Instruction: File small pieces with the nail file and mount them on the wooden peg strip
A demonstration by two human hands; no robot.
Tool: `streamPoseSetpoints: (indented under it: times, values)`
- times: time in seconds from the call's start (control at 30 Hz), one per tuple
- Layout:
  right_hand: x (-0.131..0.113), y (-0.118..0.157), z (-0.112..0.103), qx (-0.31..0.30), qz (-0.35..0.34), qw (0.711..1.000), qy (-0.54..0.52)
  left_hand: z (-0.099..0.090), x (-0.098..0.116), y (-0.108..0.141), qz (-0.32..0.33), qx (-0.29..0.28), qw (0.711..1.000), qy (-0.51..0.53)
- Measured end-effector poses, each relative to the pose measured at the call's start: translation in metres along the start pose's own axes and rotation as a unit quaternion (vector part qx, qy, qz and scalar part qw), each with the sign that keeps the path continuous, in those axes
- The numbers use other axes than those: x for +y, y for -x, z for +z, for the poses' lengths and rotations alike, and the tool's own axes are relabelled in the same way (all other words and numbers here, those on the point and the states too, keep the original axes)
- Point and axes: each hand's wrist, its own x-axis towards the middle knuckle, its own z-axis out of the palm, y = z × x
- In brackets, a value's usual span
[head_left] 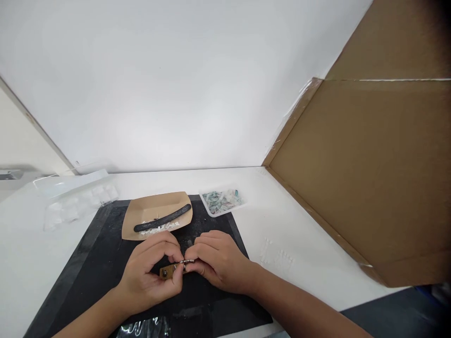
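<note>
One left hand [151,273], one right hand [221,262], grips pinching metallic piece [188,261], black mat [97,258] beneath

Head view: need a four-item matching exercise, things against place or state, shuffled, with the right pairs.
1. Curved black strip
2. White plastic tub
3. Clear plastic packaging
4. Flat black mat

A. On the white table, at the picture's left
B. Beneath the left hand and right hand
C. Lies in the tan paper tray, by white flakes
D. Holds greenish and whitish fragments

Pairs: 1-C, 2-D, 3-A, 4-B
</note>
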Motion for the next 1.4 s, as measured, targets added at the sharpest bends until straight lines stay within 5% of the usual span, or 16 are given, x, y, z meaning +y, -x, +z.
streamPoseSetpoints:
  times: [0.4,0.7,1.07,1.4]
  values:
    - [-0.007,-0.001,-0.011,-0.044,0.077,0.988,-0.124,0.002,-0.007,0.000,0.115,0.017,0.991,-0.072]
    - [-0.012,-0.001,-0.013,-0.048,0.155,0.962,-0.221,0.001,-0.006,-0.001,0.143,0.026,0.982,-0.122]
    - [-0.007,0.003,-0.011,0.015,0.185,0.943,-0.277,0.001,-0.003,-0.004,0.058,0.029,0.997,-0.041]
    - [-0.005,0.004,-0.009,0.073,0.139,0.964,-0.213,-0.001,0.002,-0.005,0.033,0.036,0.999,0.017]
